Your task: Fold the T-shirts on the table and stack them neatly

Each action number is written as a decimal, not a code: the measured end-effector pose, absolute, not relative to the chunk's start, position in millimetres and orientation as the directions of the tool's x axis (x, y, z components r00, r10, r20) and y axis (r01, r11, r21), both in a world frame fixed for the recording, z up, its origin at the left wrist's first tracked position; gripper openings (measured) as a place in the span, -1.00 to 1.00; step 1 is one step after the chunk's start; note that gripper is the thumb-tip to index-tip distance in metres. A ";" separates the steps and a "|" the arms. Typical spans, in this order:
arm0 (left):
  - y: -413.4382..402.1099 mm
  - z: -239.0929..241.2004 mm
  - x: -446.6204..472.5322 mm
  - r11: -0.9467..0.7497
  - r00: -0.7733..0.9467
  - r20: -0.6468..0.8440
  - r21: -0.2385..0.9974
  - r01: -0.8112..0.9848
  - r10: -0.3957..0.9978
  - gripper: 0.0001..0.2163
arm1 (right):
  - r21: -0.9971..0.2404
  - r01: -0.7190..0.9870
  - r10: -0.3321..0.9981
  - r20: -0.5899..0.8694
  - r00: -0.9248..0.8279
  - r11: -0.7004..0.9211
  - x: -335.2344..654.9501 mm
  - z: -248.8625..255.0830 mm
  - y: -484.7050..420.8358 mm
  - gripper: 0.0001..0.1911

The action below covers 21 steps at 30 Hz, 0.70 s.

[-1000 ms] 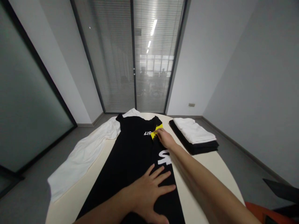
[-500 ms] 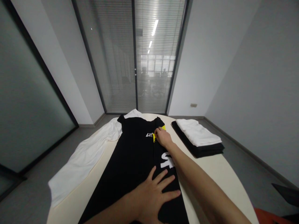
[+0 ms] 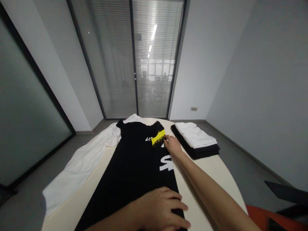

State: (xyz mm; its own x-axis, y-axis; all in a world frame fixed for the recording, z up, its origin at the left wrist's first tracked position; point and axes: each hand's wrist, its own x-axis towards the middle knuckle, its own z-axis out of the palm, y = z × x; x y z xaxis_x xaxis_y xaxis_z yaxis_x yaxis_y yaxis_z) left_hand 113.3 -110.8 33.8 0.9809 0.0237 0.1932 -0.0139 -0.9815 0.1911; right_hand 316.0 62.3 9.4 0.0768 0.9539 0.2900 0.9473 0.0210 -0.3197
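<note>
A black T-shirt [image 3: 134,160] lies spread lengthwise on the table, its right side folded inward in a long strip. White lettering and a yellow print [image 3: 158,137] show on that strip. My right hand [image 3: 173,146] is at the strip's far right edge beside the yellow print, its bent fingers closed on the cloth. Closer to me, my left hand [image 3: 163,207] rests over the shirt's near right edge, fingers apart and slightly bent, holding nothing. The shirt's near end is partly hidden by my left forearm.
A white garment [image 3: 81,160] lies along the left side of the round pale table [image 3: 226,179]. At the right is a folded stack, with a white cloth [image 3: 196,134] on top of black cloth [image 3: 207,151]. A red chair [image 3: 262,216] stands at the lower right.
My right hand has moved from on top of the strip to its outer edge, and more yellow print shows. My left hand has slid nearer me, its fingers less spread. The view has shifted slightly.
</note>
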 end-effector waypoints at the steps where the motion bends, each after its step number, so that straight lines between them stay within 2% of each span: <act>1: -112.1 34.9 116.3 -0.982 0.982 0.185 0.187 -0.010 0.026 -0.71 | -0.327 0.945 0.955 0.286 0.073 0.025 318.2 8.9 60.9 -0.67; 6: -117.6 40.5 129.9 -0.988 0.989 0.140 0.156 0.020 0.042 -0.82 | -0.380 0.924 0.965 0.254 0.068 0.035 321.7 6.3 65.9 -0.67; 12: -126.4 28.5 149.1 -0.998 0.961 0.269 0.016 -0.065 -0.059 -0.78 | -0.430 0.903 0.978 0.182 0.104 -0.016 324.4 6.8 75.0 -0.65; 17: -138.2 19.4 177.2 -0.990 0.957 0.257 -0.020 -0.137 -0.138 -0.76 | -0.384 0.922 0.983 0.137 0.121 -0.060 333.4 17.2 67.3 -0.62; 21: -154.1 10.2 211.4 -0.981 0.953 0.247 0.042 -0.191 -0.175 -0.75 | -0.309 0.948 0.987 0.116 0.111 -0.071 343.0 25.5 51.3 -0.64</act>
State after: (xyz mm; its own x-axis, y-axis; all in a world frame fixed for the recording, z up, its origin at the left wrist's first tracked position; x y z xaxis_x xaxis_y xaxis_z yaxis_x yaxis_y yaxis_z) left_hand 211.4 -154.1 10.2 0.9530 -0.1749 0.2473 -0.1909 -0.9807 0.0419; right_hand 343.0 51.3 25.5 0.1113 0.9870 0.1162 0.9485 -0.0706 -0.3089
